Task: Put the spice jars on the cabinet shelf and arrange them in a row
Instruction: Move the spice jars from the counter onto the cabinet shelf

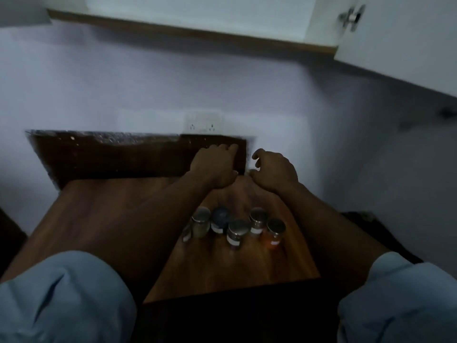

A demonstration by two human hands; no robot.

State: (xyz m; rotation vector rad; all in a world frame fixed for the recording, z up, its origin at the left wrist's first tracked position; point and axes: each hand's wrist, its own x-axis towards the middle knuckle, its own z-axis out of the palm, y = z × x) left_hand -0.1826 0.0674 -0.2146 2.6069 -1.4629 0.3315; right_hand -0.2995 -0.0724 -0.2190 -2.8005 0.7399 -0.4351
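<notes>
1. Reaching forward over the desk, both bare hands are out past the jars, near the dark wooden board propped against the wall. Neither hand is on a jar.
2. Left hand: fingers curled down, knuckles up, lying at or just before the board's right end. Whether its grip has closed on anything, I cannot tell; the palm side is hidden.
3. Right hand: fingers loosely hooked and spread, grip wide, nothing in it, just right of the board's edge.
4. Spice jars: a loose cluster, at least five with round lids, standing upright on the desk between the two forearms, nearer the person than the hands. One holds orange powder; one has a blue lid. Something pale lies at the cluster's left edge, possibly a sixth jar; too blurred to say.
5. Step in hand, as I judge it: none of the jars has gone up yet; the task looks to be at its start, or between pickups.
6. Next move calls for drawing a hand back to the cluster, taking one jar from its outer edge so the neighbours don't tip, then lifting it to the cabinet overhead.
7. Hard to read: frame is dim and smeared. The cabinet shelf itself is out of sight; only the underside edge and an open door with a hinge show. Sleeves crop the lower corners.
</notes>
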